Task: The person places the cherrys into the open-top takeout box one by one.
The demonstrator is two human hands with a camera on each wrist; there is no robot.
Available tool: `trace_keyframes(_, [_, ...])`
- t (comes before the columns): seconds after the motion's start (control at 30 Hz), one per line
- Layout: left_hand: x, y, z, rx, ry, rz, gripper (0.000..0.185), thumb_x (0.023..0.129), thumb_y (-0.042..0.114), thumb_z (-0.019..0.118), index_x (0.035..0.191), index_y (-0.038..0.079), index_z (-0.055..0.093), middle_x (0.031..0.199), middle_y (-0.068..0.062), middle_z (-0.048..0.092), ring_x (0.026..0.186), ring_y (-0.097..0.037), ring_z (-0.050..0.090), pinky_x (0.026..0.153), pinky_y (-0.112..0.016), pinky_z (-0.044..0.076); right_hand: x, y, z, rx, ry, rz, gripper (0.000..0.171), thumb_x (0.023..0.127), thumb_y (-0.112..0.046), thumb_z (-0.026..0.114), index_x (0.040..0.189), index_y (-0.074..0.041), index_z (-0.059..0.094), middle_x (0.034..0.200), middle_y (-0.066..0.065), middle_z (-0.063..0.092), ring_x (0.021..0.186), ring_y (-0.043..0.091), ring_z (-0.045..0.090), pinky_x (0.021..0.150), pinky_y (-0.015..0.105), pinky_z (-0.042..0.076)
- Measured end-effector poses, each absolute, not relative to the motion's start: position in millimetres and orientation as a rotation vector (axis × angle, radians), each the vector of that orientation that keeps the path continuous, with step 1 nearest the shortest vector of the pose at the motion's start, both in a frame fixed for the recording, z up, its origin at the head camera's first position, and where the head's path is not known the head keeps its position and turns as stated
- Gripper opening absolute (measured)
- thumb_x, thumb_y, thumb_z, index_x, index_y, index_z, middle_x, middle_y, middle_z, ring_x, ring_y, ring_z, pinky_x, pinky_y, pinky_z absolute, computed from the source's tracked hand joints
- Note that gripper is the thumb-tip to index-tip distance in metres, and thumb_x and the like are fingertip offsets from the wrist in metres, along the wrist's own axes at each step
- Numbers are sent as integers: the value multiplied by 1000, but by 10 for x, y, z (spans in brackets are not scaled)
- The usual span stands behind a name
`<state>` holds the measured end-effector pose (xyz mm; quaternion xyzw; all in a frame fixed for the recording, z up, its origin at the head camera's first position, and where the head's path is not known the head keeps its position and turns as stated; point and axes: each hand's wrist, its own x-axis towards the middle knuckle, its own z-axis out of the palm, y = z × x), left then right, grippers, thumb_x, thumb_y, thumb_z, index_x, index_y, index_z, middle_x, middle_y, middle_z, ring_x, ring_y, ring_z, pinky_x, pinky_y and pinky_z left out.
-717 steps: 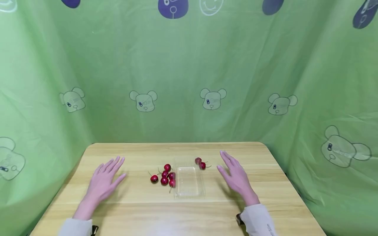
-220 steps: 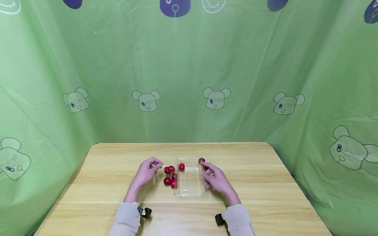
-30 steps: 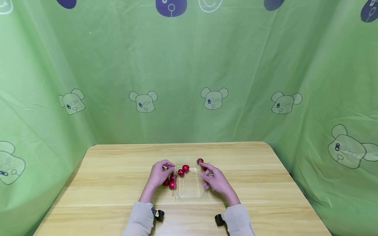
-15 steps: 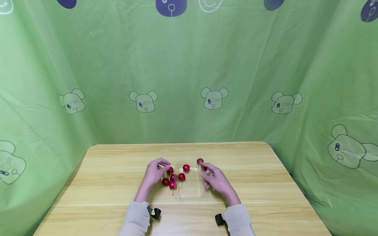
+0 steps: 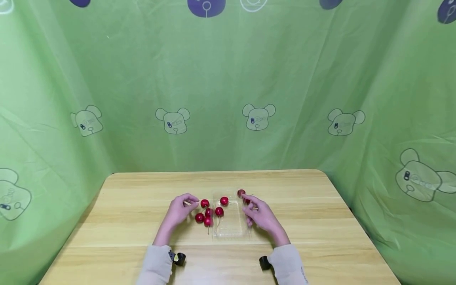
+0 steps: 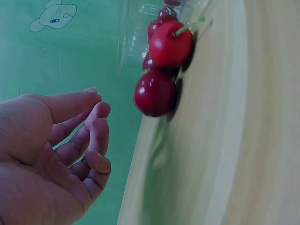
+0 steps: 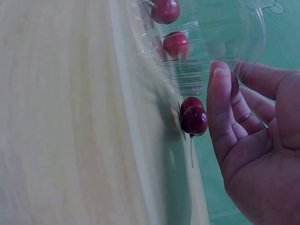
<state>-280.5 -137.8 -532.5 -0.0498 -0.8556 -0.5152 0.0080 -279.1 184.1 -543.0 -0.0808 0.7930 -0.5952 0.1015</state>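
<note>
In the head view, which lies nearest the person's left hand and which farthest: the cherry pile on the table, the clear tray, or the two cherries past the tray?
1. Cherry pile, just right of the left hand.
2. Clear tray, beyond the pile.
3. Two cherries, at the tray's far right corner.

The round glossy cherries (image 5: 208, 212) are deep red with thin pale green stems. The rectangular plastic tray (image 5: 230, 231) is clear and colourless. The wooden table (image 5: 124, 213) is light yellow-tan with faint straight grain. The draped cloth backdrop (image 5: 228, 87) is bright green, printed with pale outlined bear heads and, seemingly, dark purple ones along the top edge. The sleeves (image 5: 156, 265) are light grey-beige.
</note>
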Motion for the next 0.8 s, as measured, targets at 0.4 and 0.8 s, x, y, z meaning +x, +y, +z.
trace_keyframes(0.4, [-2824,-1456,-5470,-138,-2752,-1625,15,93,6,73,108,4,73,99,-8,73,83,-21,65,70,-31,54,-2792,1852,-5426,-216,2337,-1769,59,100,-6,65,155,-14,46,98,20,62,64,19,63,58,32,60])
trace_keyframes(0.8, [-2919,-1443,-5559,-194,-2810,-1570,12,90,8,77,102,8,75,93,-3,73,85,-17,64,79,-32,54,-2782,1848,-5425,-213,2355,-1745,58,100,-6,64,155,-15,46,97,18,62,64,21,63,58,32,60])
